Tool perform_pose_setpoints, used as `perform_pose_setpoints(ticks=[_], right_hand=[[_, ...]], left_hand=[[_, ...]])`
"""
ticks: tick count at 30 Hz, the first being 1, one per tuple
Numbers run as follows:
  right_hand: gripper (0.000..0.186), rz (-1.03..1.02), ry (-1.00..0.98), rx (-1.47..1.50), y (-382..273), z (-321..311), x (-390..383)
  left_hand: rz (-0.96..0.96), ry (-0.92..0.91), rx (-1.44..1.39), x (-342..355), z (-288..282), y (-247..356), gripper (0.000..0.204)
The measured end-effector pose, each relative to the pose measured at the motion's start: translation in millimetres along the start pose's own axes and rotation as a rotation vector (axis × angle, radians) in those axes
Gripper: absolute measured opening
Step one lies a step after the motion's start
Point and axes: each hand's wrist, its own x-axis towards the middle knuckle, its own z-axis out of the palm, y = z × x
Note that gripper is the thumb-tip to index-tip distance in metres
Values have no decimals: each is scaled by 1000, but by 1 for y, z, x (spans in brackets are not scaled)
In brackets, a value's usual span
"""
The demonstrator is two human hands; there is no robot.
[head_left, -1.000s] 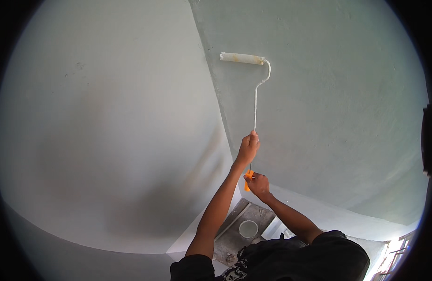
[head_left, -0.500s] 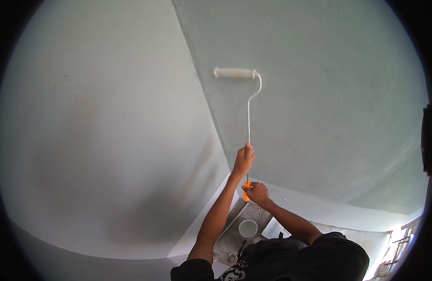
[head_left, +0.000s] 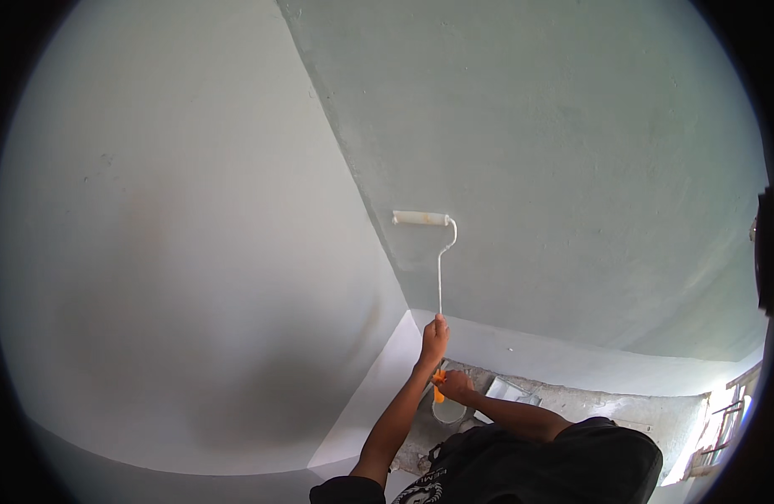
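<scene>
A paint roller (head_left: pixel 421 217) with a white sleeve lies across the grey-green wall (head_left: pixel 555 176), close to the corner line on its left. Its bent white metal rod runs down toward me. My left hand (head_left: pixel 435 339) is wrapped round the rod. Lower down, my right hand (head_left: pixel 455 386) grips the roller's orange handle (head_left: pixel 439 391), part of which the fingers cover. Both arms reach forward from my dark sleeves.
A paler wall (head_left: pixel 194 252) with soft shadows fills the left side. A white band (head_left: pixel 572 344) runs along the wall's bottom. Below are a round pale bucket (head_left: pixel 448 412), partly behind my right hand, and a whitish tray-like object (head_left: pixel 509 391) on the rough floor. A barred window (head_left: pixel 724 427) is at lower right.
The roller has come down the wall toward me, and both hands have moved lower with it. My grip on rod and handle stays the same.
</scene>
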Motion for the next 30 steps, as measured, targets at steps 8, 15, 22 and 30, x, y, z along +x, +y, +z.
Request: perform_pose_setpoints(ticks=[8, 15, 22, 30], right_hand=[[56, -362, 376, 216, -117, -121, 59], [52, -189, 361, 265, -106, -88, 201], [38, 143, 146, 197, 11, 104, 207], [31, 71, -41, 222, 27, 208, 158]], left_hand=[[321, 14, 69, 88, -39, 183, 49], [148, -39, 59, 207, -73, 83, 52], [-86, -116, -217, 130, -90, -154, 48], [-166, -43, 19, 32, -107, -215, 48]])
